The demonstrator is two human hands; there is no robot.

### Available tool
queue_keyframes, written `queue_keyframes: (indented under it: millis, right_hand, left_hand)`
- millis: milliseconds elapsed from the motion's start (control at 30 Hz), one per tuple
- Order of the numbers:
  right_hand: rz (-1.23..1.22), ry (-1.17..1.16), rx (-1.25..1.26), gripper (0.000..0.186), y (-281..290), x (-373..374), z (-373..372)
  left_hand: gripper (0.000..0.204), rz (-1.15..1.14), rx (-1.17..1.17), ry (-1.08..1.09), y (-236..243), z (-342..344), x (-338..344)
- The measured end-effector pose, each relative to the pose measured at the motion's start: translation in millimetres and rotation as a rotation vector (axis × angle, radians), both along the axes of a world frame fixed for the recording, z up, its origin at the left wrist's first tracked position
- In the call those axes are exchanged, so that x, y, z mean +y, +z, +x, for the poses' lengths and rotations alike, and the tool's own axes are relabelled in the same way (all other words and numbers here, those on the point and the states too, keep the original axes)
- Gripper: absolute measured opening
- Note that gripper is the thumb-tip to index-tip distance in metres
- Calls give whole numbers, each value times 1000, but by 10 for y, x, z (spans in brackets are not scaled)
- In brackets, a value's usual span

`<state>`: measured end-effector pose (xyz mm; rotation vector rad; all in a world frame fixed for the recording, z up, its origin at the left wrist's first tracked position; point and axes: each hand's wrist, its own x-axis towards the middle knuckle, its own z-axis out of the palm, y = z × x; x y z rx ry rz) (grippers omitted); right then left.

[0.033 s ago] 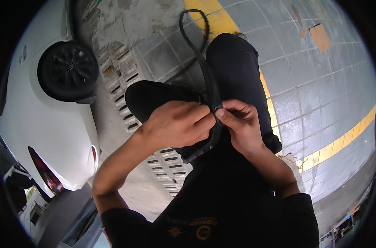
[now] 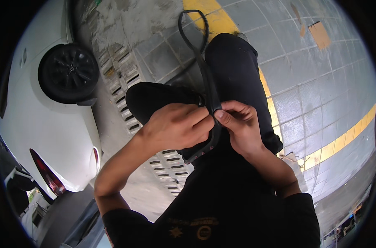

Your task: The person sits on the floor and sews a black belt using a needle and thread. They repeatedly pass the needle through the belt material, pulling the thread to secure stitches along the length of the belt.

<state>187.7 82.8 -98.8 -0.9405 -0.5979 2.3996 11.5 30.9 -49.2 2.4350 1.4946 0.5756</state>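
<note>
A long black rubber strip [image 2: 211,84], like a car's weatherstrip, runs between my knees, with a loop at its far end over the floor. Its near end curves back under my left hand and shows small reddish marks along the edge. My left hand [image 2: 180,126] is closed around the strip, fingers curled, its fingertips partly hidden. Right beside it, my right hand [image 2: 239,122] pinches the same strip between thumb and fingers. Both hands are close together above my lap.
At the left stands a white car [image 2: 59,128] with a black wheel [image 2: 69,73]. A slotted drain grate [image 2: 128,105] runs alongside it. Grey floor tiles [image 2: 293,107] with yellow lines [image 2: 341,142] spread to the right, where a piece of brown cardboard [image 2: 320,35] lies.
</note>
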Motion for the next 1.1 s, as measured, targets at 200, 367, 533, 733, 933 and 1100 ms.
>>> queue_keyframes:
  millis: [200, 367, 533, 733, 933, 1100]
  right_hand:
    - [27, -18, -41, 8, 69, -89, 7]
    - [68, 11, -70, 8, 16, -140, 0]
    - [131, 37, -107, 8, -16, -151, -56]
    - [217, 25, -6, 11, 8, -66, -122]
    - [156, 26, 34, 9, 7, -99, -133]
    - [96, 16, 63, 8, 22, -138, -140]
  left_hand:
    - [17, -54, 10, -36, 75, 41, -34]
    - [17, -86, 73, -100, 71, 38, -74]
    - [18, -129, 141, -126, 46, 3, -60]
    - [18, -127, 64, 63, 157, -47, -29]
    - [22, 31, -342, 403, 76, 124, -186]
    - [25, 163, -351, 319, 11, 163, -307]
